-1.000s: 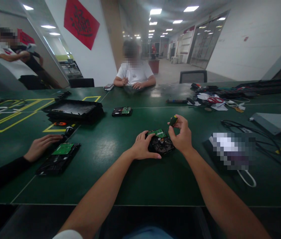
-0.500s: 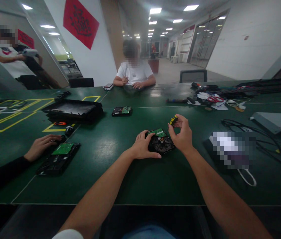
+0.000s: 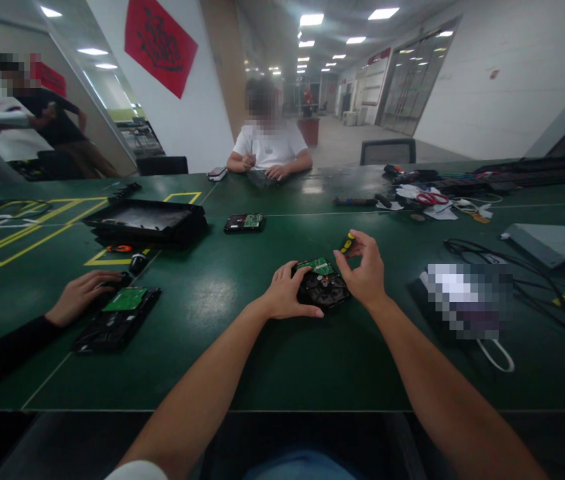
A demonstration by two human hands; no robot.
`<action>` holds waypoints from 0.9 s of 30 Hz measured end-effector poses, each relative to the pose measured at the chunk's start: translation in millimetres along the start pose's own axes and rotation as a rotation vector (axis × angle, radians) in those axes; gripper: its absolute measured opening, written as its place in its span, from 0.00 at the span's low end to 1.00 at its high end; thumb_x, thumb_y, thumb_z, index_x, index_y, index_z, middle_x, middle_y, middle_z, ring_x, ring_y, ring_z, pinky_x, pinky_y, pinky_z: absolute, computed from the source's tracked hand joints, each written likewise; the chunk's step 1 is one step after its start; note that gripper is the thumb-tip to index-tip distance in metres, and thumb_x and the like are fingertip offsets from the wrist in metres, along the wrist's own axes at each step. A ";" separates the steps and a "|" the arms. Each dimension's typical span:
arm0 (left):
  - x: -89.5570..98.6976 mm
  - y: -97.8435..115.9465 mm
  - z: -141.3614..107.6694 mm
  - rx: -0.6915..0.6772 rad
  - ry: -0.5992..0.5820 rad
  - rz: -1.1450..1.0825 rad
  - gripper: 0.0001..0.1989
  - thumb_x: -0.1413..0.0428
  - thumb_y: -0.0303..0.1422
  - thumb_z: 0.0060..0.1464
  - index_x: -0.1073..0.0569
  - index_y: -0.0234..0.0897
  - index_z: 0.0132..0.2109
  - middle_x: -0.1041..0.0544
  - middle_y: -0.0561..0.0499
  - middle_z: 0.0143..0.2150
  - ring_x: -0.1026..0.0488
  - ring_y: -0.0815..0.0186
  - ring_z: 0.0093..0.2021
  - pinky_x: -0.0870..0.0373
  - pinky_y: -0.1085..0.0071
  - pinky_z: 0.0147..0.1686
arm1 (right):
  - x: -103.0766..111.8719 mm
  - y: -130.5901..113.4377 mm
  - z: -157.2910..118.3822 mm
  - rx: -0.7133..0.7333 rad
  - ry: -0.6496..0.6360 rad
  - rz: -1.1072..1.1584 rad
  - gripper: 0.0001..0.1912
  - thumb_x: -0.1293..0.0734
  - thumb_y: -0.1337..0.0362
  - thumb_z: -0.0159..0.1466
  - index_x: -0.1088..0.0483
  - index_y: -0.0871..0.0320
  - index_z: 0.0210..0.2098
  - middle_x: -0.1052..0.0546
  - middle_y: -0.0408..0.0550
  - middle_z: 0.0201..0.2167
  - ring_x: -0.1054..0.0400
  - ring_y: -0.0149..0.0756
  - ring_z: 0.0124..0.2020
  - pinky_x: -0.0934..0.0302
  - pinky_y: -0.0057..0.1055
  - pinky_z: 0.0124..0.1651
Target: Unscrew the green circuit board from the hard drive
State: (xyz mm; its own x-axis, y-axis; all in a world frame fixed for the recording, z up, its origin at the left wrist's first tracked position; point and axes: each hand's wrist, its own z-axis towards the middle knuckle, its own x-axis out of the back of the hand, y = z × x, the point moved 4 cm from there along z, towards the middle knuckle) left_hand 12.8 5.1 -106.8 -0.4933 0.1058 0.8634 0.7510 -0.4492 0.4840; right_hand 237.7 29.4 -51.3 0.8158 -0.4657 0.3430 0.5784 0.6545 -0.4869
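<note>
On the tabletop [image 3: 202, 380], a hard drive [image 3: 327, 291] is set just below and right of the frame's centre; by its upper right a screwdriver [image 3: 347, 244] is held. At lower left, a second drive [image 3: 112, 325] is laid before a tray [image 3: 147, 230].

Left forearm [image 3: 207, 373] and right forearm [image 3: 432, 373] reach forward from the lower edge of view, converging. Left hand [image 3: 281, 293]: palm down, fingers [image 3: 286, 273] spread, thumb [image 3: 310, 311] extended to the right. Right hand [image 3: 366, 270]: slightly farther forward, thumb and fingers drawn into a pinch. 2 hands near each other, gap between.
</note>
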 end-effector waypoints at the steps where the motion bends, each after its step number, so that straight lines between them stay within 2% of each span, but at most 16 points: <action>1: -0.6 -0.6 0.5 -0.001 0.001 0.004 0.62 0.35 0.69 0.41 0.45 0.45 0.76 0.51 0.34 0.76 0.55 0.34 0.77 0.51 0.38 0.72 | -0.1 -0.5 -0.1 0.008 -0.003 -0.008 0.30 0.28 0.58 0.67 0.38 0.49 0.66 0.25 0.54 0.52 0.25 0.43 0.39 0.21 0.49 0.45; 3: -1.8 -1.8 1.7 0.000 0.007 0.009 0.58 0.37 0.68 0.47 0.44 0.45 0.76 0.50 0.35 0.76 0.53 0.36 0.76 0.50 0.39 0.72 | -0.5 -1.6 -0.4 0.013 -0.012 -0.001 0.30 0.29 0.58 0.67 0.38 0.49 0.66 0.25 0.54 0.54 0.24 0.44 0.41 0.21 0.49 0.46; 6: -2.8 -3.8 4.1 0.007 0.038 0.014 0.44 0.45 0.62 0.61 0.41 0.45 0.74 0.45 0.36 0.74 0.49 0.42 0.76 0.48 0.43 0.72 | -1.6 -2.5 -0.8 0.000 -0.021 0.048 0.28 0.33 0.60 0.70 0.41 0.49 0.68 0.26 0.56 0.58 0.22 0.45 0.46 0.22 0.49 0.51; 10: -3.4 -5.7 7.3 0.005 0.071 0.024 0.32 0.53 0.54 0.71 0.37 0.45 0.73 0.41 0.38 0.71 0.44 0.47 0.74 0.45 0.46 0.71 | -1.3 0.1 -0.9 -0.020 0.005 0.047 0.29 0.32 0.60 0.70 0.41 0.50 0.68 0.23 0.55 0.56 0.22 0.43 0.43 0.22 0.47 0.49; 14: -3.2 -7.8 10.2 0.005 0.111 0.035 0.27 0.53 0.50 0.72 0.34 0.45 0.71 0.37 0.39 0.69 0.39 0.49 0.71 0.41 0.48 0.69 | -0.9 1.5 -0.9 0.001 0.014 0.014 0.30 0.30 0.57 0.69 0.39 0.49 0.67 0.23 0.55 0.54 0.23 0.45 0.44 0.22 0.48 0.45; 20: -0.3 -18.6 16.9 0.041 0.225 -0.007 0.22 0.52 0.38 0.72 0.31 0.37 0.67 0.27 0.40 0.63 0.31 0.54 0.65 0.34 0.54 0.66 | -1.2 0.8 -0.7 -0.010 0.005 0.050 0.28 0.34 0.59 0.71 0.41 0.49 0.68 0.24 0.56 0.56 0.23 0.45 0.46 0.23 0.48 0.49; 23: 1.9 -27.5 19.3 0.099 0.289 -0.032 0.19 0.52 0.32 0.71 0.28 0.36 0.64 0.25 0.41 0.61 0.30 0.55 0.63 0.33 0.54 0.65 | -0.3 1.5 -0.9 -0.013 0.025 0.012 0.29 0.32 0.57 0.70 0.40 0.50 0.68 0.24 0.56 0.56 0.24 0.44 0.41 0.23 0.49 0.47; 27: 2.8 -32.9 20.5 0.122 0.321 -0.035 0.17 0.51 0.29 0.68 0.25 0.37 0.59 0.22 0.43 0.57 0.27 0.54 0.60 0.31 0.54 0.65 | 1.0 1.3 -0.7 -0.001 0.025 -0.042 0.29 0.30 0.56 0.68 0.38 0.49 0.66 0.25 0.54 0.52 0.27 0.42 0.35 0.23 0.50 0.46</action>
State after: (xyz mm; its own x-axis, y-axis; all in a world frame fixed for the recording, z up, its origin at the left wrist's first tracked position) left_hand -4.3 38.4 -117.3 -0.6181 -0.1740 0.7666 0.7686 -0.3383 0.5430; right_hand 239.3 29.4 -52.2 0.7902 -0.5078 0.3432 0.6125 0.6330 -0.4735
